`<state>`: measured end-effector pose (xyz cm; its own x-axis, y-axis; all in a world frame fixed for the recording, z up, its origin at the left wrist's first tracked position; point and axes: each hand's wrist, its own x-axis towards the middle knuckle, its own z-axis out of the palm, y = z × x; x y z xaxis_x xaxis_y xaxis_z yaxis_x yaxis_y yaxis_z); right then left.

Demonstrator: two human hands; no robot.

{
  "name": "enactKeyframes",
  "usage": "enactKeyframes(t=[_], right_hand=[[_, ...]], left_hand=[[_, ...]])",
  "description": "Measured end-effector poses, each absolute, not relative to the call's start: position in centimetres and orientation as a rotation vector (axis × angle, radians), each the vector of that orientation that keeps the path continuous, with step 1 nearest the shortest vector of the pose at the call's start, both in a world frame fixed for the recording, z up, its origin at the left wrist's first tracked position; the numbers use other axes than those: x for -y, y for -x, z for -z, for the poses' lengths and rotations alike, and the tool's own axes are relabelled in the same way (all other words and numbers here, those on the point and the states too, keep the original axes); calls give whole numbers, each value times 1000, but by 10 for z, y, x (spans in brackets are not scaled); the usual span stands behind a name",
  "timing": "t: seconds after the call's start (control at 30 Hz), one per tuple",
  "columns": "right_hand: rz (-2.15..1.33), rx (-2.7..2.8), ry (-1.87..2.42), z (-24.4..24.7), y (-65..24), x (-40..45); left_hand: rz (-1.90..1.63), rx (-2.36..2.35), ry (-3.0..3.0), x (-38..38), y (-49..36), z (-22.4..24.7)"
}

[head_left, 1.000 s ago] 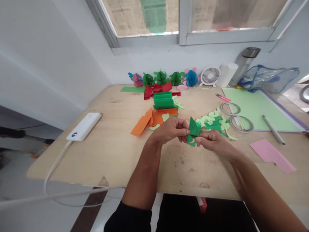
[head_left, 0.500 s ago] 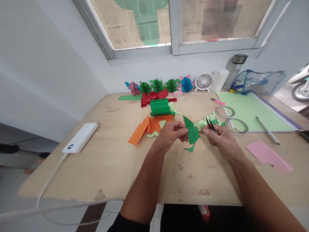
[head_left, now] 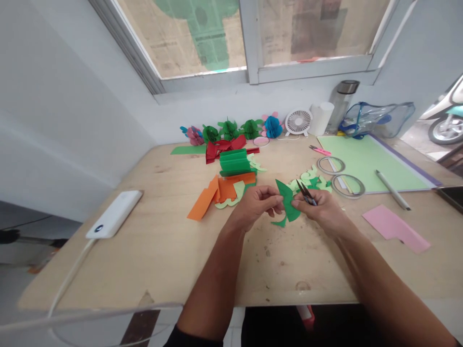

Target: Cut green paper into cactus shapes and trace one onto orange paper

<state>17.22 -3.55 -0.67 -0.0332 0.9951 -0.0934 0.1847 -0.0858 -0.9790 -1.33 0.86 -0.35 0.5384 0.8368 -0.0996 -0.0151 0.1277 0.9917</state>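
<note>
Green paper [head_left: 288, 208] is held by left hand [head_left: 258, 205] and right hand [head_left: 321, 212] gripping scissors [head_left: 306, 193], clear pouch [head_left: 378, 121] contents indistinct.

- White fan [head_left: 298, 122]: upright at the back of the table [head_left: 162, 250], by the wall [head_left: 202, 103].
- White cylinder [head_left: 321, 119]: upright just right of the fan.
- Clear bottle [head_left: 339, 108]: upright right of the fan, beyond the cylinder; silvery lid.
- Clear bag [head_left: 381, 119]: farther right of the fan, with blue edging.
- Window [head_left: 314, 36]: above the fan, with brown, printed sheets behind the glass.
- White power bank [head_left: 114, 214]: flat on the table, well left of the fan and nearer the front.
- White cable [head_left: 70, 274]: runs from the power bank over the table's edge, well left of the fan.
- Motorbike [head_left: 448, 125]: far right of the fan, away from the table, only partly in view.
</note>
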Motion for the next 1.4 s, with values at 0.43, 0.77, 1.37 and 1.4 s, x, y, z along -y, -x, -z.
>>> enactKeyframes(t=[0.43, 0.77, 1.37, 1.4], right_hand=[[-1252, 1560, 1321, 10, -177, 34], [-1243, 1469, 1366, 9, -174, 34], [-1218, 1174, 1187, 21, -127, 47], [-1204, 1176, 1194, 24, -126, 47]], left_hand=[[-620, -846, -1336, -8, 18, 3], [-645, -872, -1420, -9, 17, 5], [-1426, -798, -455, 8, -21, -7], [-1427, -795, -434, 9, -22, -6]])
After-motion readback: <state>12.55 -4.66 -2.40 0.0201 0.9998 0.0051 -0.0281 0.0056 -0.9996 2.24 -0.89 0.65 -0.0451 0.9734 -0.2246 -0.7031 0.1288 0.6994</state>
